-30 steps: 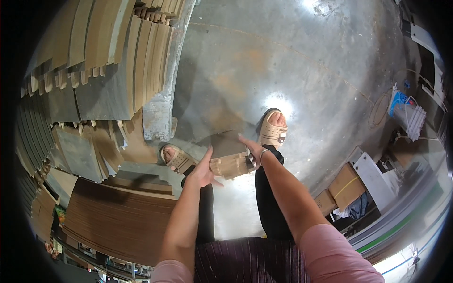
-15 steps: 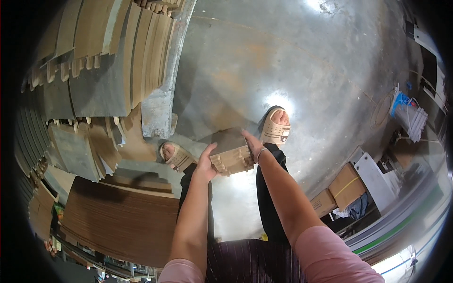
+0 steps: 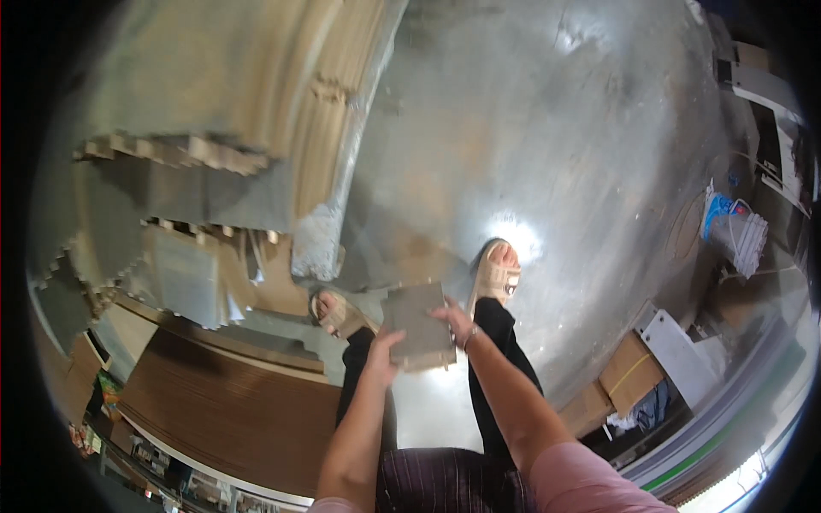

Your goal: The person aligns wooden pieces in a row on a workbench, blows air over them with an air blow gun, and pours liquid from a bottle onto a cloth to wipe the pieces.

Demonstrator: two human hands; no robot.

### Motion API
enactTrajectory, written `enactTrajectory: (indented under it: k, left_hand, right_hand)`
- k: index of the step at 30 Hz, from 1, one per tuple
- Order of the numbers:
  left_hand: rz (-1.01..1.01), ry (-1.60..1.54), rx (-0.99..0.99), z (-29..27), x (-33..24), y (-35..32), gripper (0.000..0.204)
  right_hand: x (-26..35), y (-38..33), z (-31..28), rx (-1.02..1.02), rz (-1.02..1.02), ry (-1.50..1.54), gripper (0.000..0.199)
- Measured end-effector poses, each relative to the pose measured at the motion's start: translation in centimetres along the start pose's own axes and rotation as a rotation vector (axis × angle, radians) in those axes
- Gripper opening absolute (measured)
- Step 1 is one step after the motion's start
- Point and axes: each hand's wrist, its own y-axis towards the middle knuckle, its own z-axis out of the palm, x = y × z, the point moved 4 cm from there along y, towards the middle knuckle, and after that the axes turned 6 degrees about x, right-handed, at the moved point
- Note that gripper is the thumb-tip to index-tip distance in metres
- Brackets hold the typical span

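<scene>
A broad grey concrete floor, smooth and glossy with a bright glare spot near the feet, fills most of the view from above. To the left stand tall stacks of flat cardboard sheets, tan at their notched edges and grey on their faces, blurred toward the top. Below them lies a wide dark-brown ribbed stack of board, its long edges bending with the lens. At lower right a brown carton leans beside a white panel, with a white and blue bundle further off by the wall.

The person stands on the floor in dark trousers and beige strapped sandals, the left sandal near the stacks and the right sandal by the glare.

Held in front of the body, above the legs and between the two feet, is a small stack of cardboard pieces: roughly square, flat, matte grey on the top face, with pale tan layered edges showing along its lower side. The left hand grips its lower left corner, fingers closed against the edge. The right hand clasps the right edge, fingers curled over the top face, a thin band at the wrist.
</scene>
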Motion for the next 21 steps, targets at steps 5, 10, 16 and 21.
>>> enactTrajectory:
  k: [5,10,16,21]
  left_hand:
    - [0.142,0.192,0.048,3.6,-2.0,-8.4,0.073]
    - [0.327,0.32,0.075,8.7,-3.5,-22.5,0.074]
    - [0.454,0.588,0.236,22.8,1.3,-36.1,0.082]
    - [0.5,0.698,0.155,29.7,9.6,-46.5,0.069]
  right_hand:
    - [-1.3,-7.5,1.6,0.126,-0.158,0.205,0.079]
    - [2.1,-22.2,10.0,0.231,-0.206,0.28,0.057]
    - [5.4,-39.7,8.2,0.338,-0.12,0.444,0.042]
    - [3.8,-50.5,4.6,0.457,-0.396,0.384,0.038]
